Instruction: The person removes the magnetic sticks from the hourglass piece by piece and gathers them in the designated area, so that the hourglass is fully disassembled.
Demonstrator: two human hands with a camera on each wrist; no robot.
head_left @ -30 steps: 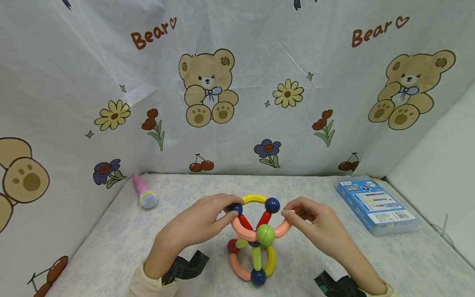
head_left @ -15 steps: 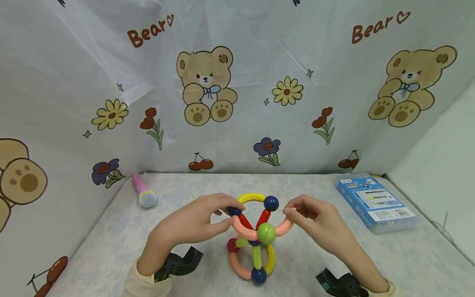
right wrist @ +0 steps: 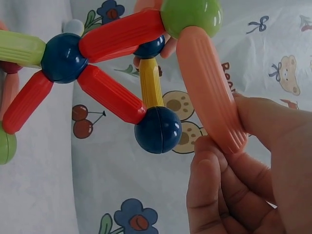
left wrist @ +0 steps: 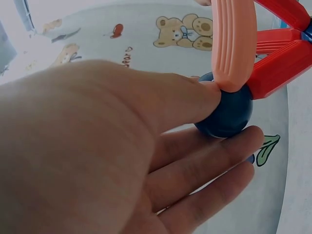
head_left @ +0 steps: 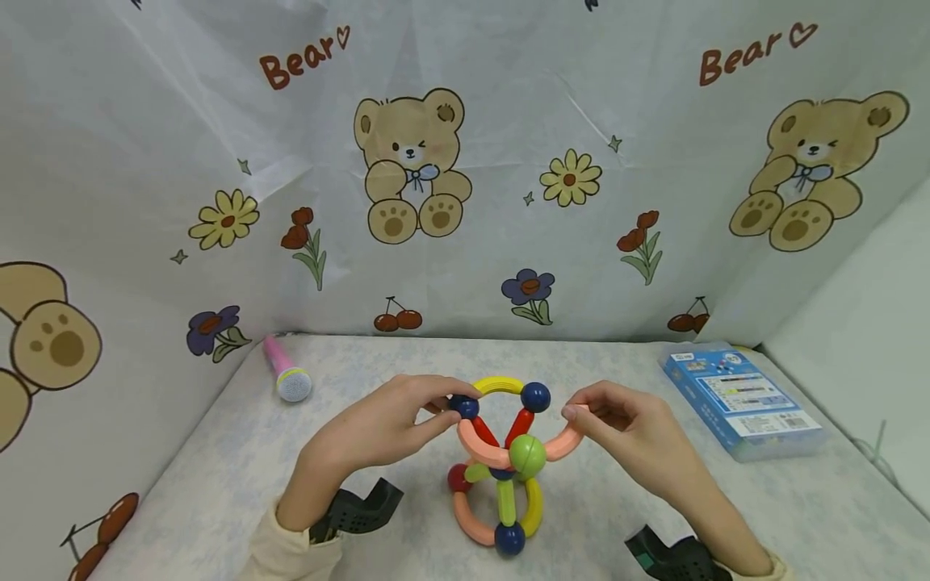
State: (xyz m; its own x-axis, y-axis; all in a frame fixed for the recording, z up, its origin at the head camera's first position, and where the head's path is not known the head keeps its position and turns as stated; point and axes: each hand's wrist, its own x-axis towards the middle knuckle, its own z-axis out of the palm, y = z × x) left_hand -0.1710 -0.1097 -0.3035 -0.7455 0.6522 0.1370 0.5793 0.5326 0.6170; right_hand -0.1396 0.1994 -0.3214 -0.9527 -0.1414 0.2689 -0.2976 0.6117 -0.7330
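Partly complete: the multicoloured plastic ball-and-stick construction (head_left: 506,502) stands on the pale marbled table (head_left: 182,516), its straight red struts (head_left: 520,426) joined. My left hand (head_left: 385,420) grips the glossy navy ball (head_left: 465,408) at upper left. Apparently outstanding: the curved salmon-pink ridged stick (head_left: 564,445) on the glossy lime-green ball (head_left: 527,456) carries no ball at its far end, which my right hand (head_left: 635,436) pinches. Versus half a second ago, my left thumb (head_left: 439,424) sits higher.
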